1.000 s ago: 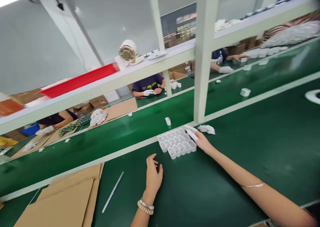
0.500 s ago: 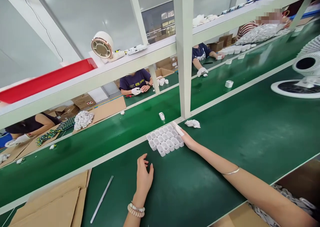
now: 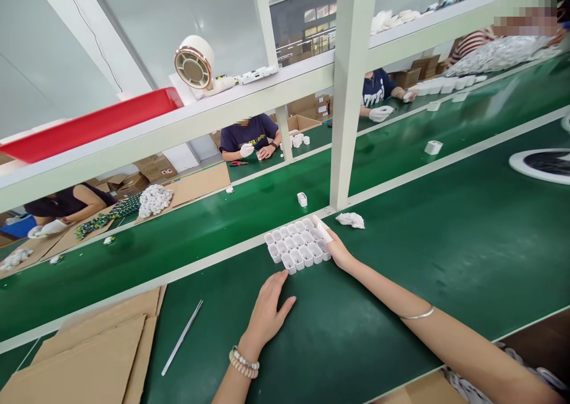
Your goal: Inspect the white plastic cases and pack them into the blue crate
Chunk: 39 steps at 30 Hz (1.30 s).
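Several small white open-topped plastic housings stand packed in rows on the green bench, against the pale rail of the belt. My right hand, with white covers on its fingers, lies stretched along the right side of the block. Its fingers are extended and touch the outer housings. My left hand is just in front of the block, thumb apart from the fingers, nothing in it. Its fingertips reach the near corner housing; whether they press on it I cannot tell. A crumpled white scrap lies right of my right hand.
Metal tweezers and cardboard sheets lie on the left. Past the rail, a green belt carries a white housing. An upright post rises behind the block. A white fan base stands at right. Co-workers sit across.
My left hand has moved forward and right, up to the near corner of the housings. My right hand stays at their right side. The camera view has shifted slightly.
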Motion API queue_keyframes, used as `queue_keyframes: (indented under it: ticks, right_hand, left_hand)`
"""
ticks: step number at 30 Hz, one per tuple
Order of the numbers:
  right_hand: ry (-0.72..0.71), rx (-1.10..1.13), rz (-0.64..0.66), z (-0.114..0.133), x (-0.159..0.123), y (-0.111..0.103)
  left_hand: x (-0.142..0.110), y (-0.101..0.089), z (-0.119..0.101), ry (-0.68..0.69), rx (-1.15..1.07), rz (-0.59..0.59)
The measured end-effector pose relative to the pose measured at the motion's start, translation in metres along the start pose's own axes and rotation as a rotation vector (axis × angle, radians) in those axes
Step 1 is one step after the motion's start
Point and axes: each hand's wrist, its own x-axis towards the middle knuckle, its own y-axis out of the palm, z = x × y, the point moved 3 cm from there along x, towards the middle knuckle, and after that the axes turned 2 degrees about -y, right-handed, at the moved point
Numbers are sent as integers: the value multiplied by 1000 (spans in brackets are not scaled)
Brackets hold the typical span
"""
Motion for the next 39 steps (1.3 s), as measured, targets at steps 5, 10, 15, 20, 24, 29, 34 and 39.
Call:
queue_keyframes:
  ticks: [5,10,15,20,24,29,34,39]
  right_hand:
    - [-16,-3,8,1,0,1]
    - [-27,-5,15,4,0,-1]
    - [-38,-9,-8,3,1,-2]
    - [-51,-15,-63,-1,3,-2]
    - [-49,-42,-86,-5,5,-3]
    - [-47,-73,-78,-3,5,-3]
    - [-86,-133,-49,10,2,-1]
    - [-209,-276,-32,28,8,-11]
  left_hand:
    - [3,-1,1,-5,31,3]
    - [4,-2,0,-10,43,8]
    - [3,-2,0,-5,50,8]
    - [4,-2,1,6,63,-3]
    - [5,-1,0,-11,28,-35]
    - [5,-1,9,-134,-15,-201]
    - [5,-1,20,-198,-28,-233]
    - [3,-1,21,-170,-15,-260]
